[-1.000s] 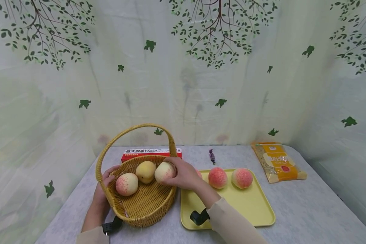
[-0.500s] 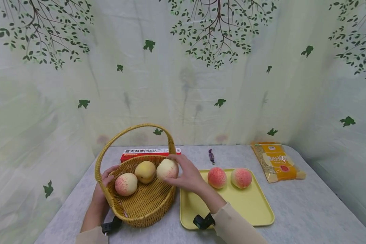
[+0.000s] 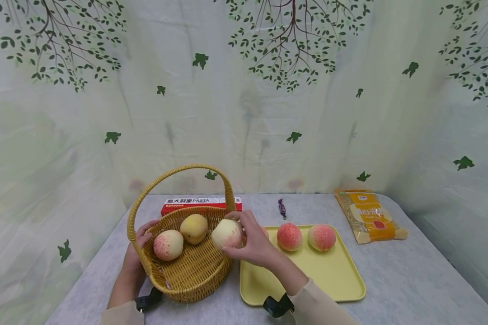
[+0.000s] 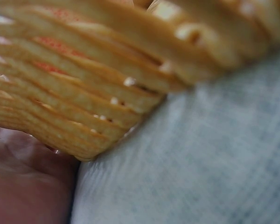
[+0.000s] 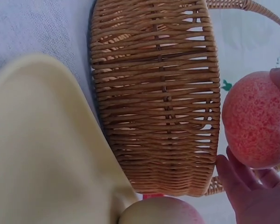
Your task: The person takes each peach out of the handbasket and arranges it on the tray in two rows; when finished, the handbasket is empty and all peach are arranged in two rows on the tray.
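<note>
My right hand (image 3: 254,239) holds a pale, pink-tinged peach (image 3: 227,234) between thumb and fingers, over the right rim of the wicker basket (image 3: 197,271). From the right wrist view, this peach (image 5: 255,120) shows a redder side, beside the basket's rim. On the basket's left side, my left hand (image 3: 137,246) grips the rim near the foot of the handle. Its palm (image 4: 28,186) lies against the weave in the left wrist view. Inside the basket sit a pink-speckled peach (image 3: 168,245) and a yellow peach (image 3: 194,229).
Right of the basket, a yellow tray (image 3: 309,282) carries two red peaches (image 3: 289,237) and another mostly hidden behind my right hand. A red pasta box (image 3: 175,207) lies behind the basket. Farther back are a purple-wrapped candy (image 3: 282,209) and an orange food bag (image 3: 372,216).
My right hand has shifted a little rightward with the peach, away from the yellow one and to the basket's right rim. The left hand and basket stay in place.
</note>
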Action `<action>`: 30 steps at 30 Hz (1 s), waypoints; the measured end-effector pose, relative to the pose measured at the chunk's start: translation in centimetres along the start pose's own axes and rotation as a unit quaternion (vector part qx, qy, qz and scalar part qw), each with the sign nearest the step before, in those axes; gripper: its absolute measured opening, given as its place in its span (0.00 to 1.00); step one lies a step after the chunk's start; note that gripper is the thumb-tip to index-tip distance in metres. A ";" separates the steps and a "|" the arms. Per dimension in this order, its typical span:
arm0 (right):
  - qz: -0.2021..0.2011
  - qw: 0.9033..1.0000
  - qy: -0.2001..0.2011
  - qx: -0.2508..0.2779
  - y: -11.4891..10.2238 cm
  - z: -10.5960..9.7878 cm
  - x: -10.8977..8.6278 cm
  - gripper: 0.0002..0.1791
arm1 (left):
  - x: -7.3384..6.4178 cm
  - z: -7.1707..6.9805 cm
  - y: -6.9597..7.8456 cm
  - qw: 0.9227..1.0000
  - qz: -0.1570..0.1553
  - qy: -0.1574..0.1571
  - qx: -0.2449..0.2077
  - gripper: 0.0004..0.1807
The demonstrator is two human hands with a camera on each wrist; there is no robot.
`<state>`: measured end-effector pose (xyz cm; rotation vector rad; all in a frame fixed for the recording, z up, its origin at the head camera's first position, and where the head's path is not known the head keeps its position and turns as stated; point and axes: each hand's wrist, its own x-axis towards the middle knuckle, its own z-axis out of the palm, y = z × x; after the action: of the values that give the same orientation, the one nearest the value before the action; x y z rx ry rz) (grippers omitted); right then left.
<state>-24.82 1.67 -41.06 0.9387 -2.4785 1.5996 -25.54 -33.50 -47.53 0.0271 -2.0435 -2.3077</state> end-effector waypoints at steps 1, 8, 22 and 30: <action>0.000 1.000 -0.002 0.002 0.0 0.0 -0.1 0.37 | 0.0 0.0 0.0 1.000 0.000 0.000 0.002 0.24; -0.013 1.000 0.011 -0.002 0.0 -0.3 -1.1 0.39 | -0.2 0.1 0.1 1.000 0.001 0.002 0.004 0.25; -0.026 0.999 0.002 0.038 1.0 -1.3 -3.1 0.40 | -0.5 0.4 0.6 1.000 0.001 0.002 -0.001 0.25; -0.026 0.999 -0.014 0.038 1.6 -1.8 -4.3 0.35 | -0.3 0.3 0.3 1.000 0.002 0.005 0.001 0.25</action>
<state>-22.65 5.63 -43.04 1.0335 -2.4051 1.6855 -25.27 -33.25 -47.20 0.0341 -2.0398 -2.2980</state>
